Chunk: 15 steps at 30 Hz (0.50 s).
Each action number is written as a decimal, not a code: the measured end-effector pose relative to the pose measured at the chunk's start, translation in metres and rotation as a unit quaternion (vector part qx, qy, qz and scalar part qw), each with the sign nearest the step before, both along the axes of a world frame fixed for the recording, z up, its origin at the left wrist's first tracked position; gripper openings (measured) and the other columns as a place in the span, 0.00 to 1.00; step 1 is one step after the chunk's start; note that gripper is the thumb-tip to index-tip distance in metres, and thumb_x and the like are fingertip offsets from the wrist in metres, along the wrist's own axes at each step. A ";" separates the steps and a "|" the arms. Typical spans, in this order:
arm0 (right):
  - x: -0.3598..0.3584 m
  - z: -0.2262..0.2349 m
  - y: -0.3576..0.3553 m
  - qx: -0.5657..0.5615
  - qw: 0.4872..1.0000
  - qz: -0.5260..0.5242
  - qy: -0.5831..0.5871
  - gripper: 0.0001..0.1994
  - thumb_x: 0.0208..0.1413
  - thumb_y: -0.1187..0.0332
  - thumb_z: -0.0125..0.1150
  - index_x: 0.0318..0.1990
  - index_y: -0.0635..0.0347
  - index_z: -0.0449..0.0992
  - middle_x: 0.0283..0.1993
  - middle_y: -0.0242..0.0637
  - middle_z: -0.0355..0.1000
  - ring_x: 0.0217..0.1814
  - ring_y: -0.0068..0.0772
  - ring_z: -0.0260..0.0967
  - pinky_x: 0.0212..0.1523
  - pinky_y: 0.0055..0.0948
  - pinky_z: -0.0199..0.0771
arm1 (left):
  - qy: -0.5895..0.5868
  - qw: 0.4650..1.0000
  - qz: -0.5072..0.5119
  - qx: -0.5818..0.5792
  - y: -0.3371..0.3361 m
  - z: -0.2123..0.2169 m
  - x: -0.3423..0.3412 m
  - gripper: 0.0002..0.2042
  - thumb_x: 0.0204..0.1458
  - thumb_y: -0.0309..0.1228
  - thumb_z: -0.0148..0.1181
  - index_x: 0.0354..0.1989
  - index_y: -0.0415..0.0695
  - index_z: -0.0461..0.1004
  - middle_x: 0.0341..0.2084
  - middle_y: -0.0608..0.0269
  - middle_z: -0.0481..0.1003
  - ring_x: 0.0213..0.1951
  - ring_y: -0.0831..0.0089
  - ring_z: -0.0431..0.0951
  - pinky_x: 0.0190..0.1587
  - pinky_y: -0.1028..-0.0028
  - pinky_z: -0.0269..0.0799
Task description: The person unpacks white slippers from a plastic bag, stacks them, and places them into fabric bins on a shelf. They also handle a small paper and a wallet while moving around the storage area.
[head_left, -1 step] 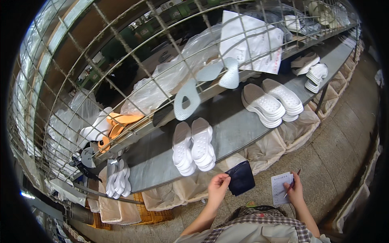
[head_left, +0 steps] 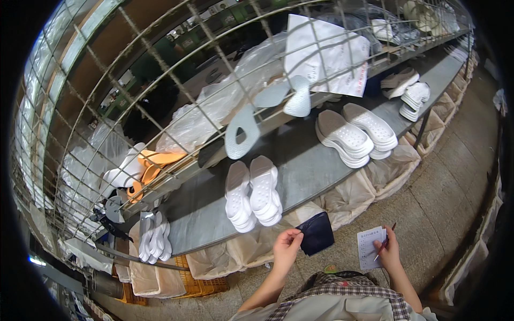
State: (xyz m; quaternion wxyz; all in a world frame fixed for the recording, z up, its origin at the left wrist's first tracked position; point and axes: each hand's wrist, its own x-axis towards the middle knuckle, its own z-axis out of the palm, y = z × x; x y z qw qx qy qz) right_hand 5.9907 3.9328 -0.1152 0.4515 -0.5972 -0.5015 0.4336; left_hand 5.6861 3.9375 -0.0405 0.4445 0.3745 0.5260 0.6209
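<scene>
My left hand [head_left: 287, 247] pinches a dark blue, flat, square cover [head_left: 317, 234] by its left edge, thumb on top. It looks like a soft wallet or notebook sleeve; I cannot tell which. A printed paper slip [head_left: 368, 249] and a thin dark red pen [head_left: 379, 253] are in my right hand [head_left: 392, 251], with the pen slanting across the slip's right side. Beyond my hands, stacked white shoe soles [head_left: 266, 193] stand in paired piles on a grey metal shelf [head_left: 305, 179]. More white soles [head_left: 342, 134] lie farther right along it.
Wire mesh [head_left: 160, 61] rises behind the shelf, with pale blue cutouts [head_left: 242, 134] hanging there. Orange pieces [head_left: 155, 159] and clear plastic lie behind it. Lined bins [head_left: 393, 171] run below the shelf edge, and a yellow crate [head_left: 206, 286] sits lower left. Tiled floor [head_left: 444, 187] extends right.
The whole view has shifted very slightly, so the shelf and soles sit a little farther left. Both hands keep their hold on the same things.
</scene>
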 end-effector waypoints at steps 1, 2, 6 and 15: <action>0.004 -0.001 -0.004 0.018 1.000 0.008 0.006 0.27 0.47 0.77 0.61 0.57 0.65 0.59 0.43 0.42 0.68 0.42 0.31 0.67 0.44 0.27 0.67 | 0.005 1.000 0.000 -0.007 -0.001 0.000 0.004 0.06 0.50 0.17 0.57 0.35 0.38 0.71 0.29 0.69 0.72 0.31 0.84 0.70 0.36 0.84 0.66; 0.007 0.000 -0.007 0.022 1.000 0.004 0.010 0.27 0.47 0.77 0.61 0.57 0.64 0.59 0.42 0.42 0.69 0.41 0.30 0.67 0.44 0.27 0.67 | 0.005 1.000 0.001 -0.013 -0.003 0.003 0.008 0.06 0.49 0.18 0.57 0.35 0.39 0.72 0.28 0.69 0.72 0.31 0.84 0.70 0.35 0.84 0.66; 0.026 -0.005 -0.026 -0.038 0.999 -0.011 0.009 0.28 0.47 0.73 0.62 0.56 0.64 0.59 0.40 0.42 0.70 0.39 0.32 0.68 0.41 0.28 0.69 | 0.029 0.999 0.006 0.020 -0.016 0.006 0.027 0.06 0.50 0.19 0.57 0.36 0.39 0.71 0.29 0.68 0.73 0.30 0.83 0.71 0.35 0.84 0.67; 0.107 -0.019 -0.094 0.001 0.997 0.043 -0.063 0.28 0.50 0.65 0.62 0.56 0.63 0.60 0.44 0.51 0.70 0.46 0.47 0.70 0.45 0.35 0.70 | 0.045 0.998 0.045 -0.008 -0.082 -0.006 0.120 0.05 0.49 0.17 0.57 0.33 0.38 0.70 0.27 0.68 0.72 0.29 0.84 0.70 0.35 0.85 0.66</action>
